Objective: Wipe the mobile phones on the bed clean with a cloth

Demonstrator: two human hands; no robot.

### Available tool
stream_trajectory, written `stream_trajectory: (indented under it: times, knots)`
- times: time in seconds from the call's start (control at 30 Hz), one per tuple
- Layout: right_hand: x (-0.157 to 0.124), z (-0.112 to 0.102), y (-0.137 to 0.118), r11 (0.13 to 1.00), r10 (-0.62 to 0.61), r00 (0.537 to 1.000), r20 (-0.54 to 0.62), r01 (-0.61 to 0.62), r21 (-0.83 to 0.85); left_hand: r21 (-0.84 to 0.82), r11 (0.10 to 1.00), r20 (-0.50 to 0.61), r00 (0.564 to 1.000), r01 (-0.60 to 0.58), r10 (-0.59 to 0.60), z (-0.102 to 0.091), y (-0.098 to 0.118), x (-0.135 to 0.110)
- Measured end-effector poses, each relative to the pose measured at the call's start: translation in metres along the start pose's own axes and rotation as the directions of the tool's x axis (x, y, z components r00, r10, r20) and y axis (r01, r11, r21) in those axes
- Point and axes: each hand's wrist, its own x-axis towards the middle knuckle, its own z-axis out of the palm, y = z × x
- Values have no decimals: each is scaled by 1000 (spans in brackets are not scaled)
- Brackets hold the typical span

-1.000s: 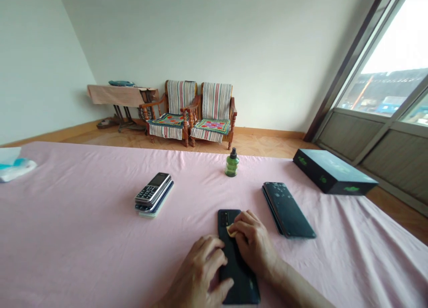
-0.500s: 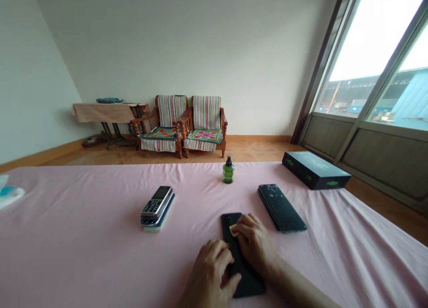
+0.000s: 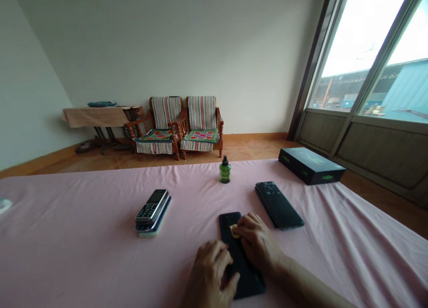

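Observation:
A dark smartphone [image 3: 245, 279] lies flat, its back with the camera strip facing up, on the pink cloth in front of me. My left hand [image 3: 212, 265] is curled over its left edge, fingertips and thumb gripping it. Higher on the phone, my right hand [image 3: 259, 241] presses a small yellow pad [image 3: 235, 231] under closed fingers near the camera end. Most of the pad is hidden by those fingers, so its exact kind is unclear.
Left stands a stack of phones topped by a keypad phone [image 3: 154, 205]. A green bottle [image 3: 225, 172] with a black top is ahead. Stacked black phones [image 3: 279, 205] lie right, with a black box [image 3: 310, 165] beyond. Two wooden chairs [image 3: 200, 125] stand by the wall.
The camera view has turned slightly, shifting the room and tabletop items in the picture. Both hands stay on the phone, with the yellow pad at nearly the same spot.

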Motion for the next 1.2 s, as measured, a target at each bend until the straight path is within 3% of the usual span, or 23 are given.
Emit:
stream_trajectory:
  times: [0.33, 0.73, 1.07, 1.2]
  knots:
    - [12, 5, -2, 989, 146, 989, 10, -146, -10, 59, 995, -12, 996, -83, 84, 2, -8, 1]
    - [35, 8, 6, 989, 129, 991, 22, -127, -71, 84, 994, -19, 997, -68, 69, 2, -8, -1]
    - [0, -2, -14, 991, 133, 990, 47, -132, -26, 58, 998, 2, 1000, -13, 13, -2, 3, 1]
    - [11, -2, -7, 985, 175, 984, 28, -175, 5, 44, 999, 13, 1000, 9, -9, -3, 6, 2]
